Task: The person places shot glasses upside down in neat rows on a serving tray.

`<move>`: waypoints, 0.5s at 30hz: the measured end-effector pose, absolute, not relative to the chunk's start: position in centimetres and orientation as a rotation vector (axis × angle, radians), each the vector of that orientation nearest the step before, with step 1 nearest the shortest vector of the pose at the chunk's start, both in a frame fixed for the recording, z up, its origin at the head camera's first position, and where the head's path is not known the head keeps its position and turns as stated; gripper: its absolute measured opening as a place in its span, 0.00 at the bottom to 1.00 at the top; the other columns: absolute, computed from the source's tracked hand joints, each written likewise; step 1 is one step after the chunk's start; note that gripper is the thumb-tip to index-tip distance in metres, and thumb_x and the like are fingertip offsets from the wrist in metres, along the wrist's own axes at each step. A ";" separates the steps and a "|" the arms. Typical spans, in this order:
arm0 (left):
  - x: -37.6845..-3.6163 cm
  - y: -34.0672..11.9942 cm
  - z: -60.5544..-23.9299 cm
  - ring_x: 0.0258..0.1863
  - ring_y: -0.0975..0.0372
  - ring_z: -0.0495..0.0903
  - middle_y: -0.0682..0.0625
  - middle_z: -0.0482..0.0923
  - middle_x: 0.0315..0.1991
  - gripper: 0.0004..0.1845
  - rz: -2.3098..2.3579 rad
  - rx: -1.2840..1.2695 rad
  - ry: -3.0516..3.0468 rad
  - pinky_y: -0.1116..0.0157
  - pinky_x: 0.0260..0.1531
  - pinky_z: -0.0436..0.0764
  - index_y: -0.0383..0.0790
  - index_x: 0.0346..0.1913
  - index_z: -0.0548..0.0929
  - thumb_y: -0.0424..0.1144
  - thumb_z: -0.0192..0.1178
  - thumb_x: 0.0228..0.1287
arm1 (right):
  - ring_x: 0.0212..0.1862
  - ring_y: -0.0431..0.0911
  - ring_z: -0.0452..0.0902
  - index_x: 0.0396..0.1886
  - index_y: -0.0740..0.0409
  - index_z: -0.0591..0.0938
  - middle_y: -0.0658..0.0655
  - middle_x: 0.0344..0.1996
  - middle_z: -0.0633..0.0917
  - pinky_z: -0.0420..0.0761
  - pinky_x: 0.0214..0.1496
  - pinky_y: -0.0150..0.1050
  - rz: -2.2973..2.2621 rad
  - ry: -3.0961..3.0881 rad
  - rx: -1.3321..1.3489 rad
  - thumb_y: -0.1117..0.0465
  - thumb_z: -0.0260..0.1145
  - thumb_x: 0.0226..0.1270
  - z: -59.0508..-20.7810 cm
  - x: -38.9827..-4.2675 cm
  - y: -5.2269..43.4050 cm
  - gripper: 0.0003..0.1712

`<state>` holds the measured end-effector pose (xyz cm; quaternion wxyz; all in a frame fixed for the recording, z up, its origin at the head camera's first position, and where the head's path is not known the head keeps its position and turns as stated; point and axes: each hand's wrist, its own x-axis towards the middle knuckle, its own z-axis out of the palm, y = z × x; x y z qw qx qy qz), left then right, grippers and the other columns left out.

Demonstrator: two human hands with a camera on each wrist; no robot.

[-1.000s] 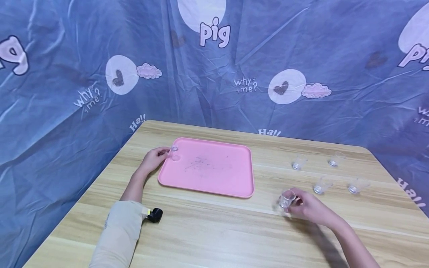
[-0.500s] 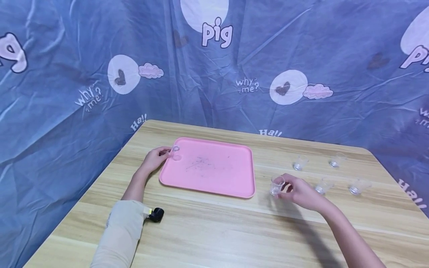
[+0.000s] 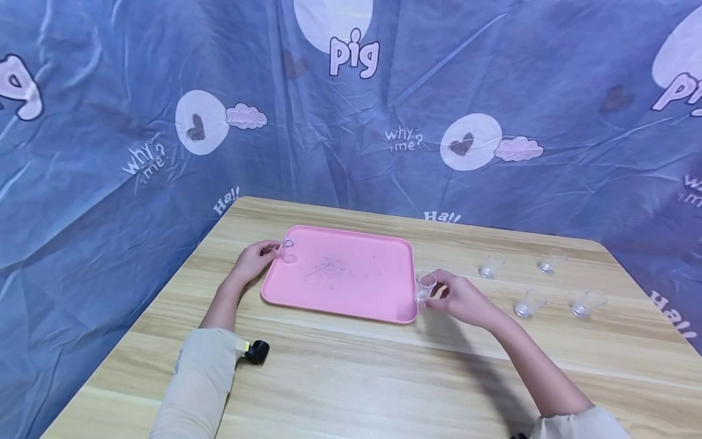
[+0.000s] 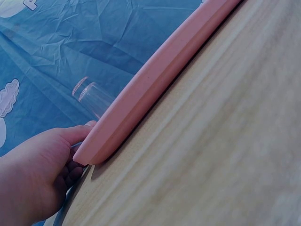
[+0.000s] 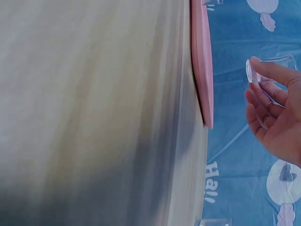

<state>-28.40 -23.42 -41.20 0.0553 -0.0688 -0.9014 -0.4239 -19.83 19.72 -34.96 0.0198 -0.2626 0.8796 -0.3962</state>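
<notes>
Right hand (image 3: 463, 299) pinches small clear cup (image 3: 424, 286) at pink tray's (image 3: 351, 305) right edge; left hand (image 3: 253, 259) holds second cup (image 3: 286, 246) at tray's far-left corner. Cups look light, slick, brittle: grip sidewall gently.

I count six small clear cups: one on the tray's far-left corner (image 3: 286, 245), one in my right hand (image 3: 425, 286), and four standing on the table (image 3: 490, 265) (image 3: 551, 260) (image 3: 529, 302) (image 3: 585, 303). There is one pink tray (image 3: 351, 286), one wooden table (image 3: 351, 378), and two hands (image 3: 253, 261) (image 3: 463, 300) in view.
</notes>
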 end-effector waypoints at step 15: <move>-28.6 -23.6 -41.4 0.44 0.47 0.74 0.35 0.77 0.43 0.17 -1.289 -0.202 -2.745 0.52 0.49 0.69 0.30 0.55 0.75 0.34 0.53 0.65 | 0.33 0.49 0.74 0.43 0.73 0.78 0.56 0.29 0.79 0.75 0.33 0.36 -1.216 2.723 -0.834 0.73 0.68 0.48 -33.4 -21.6 15.2 0.18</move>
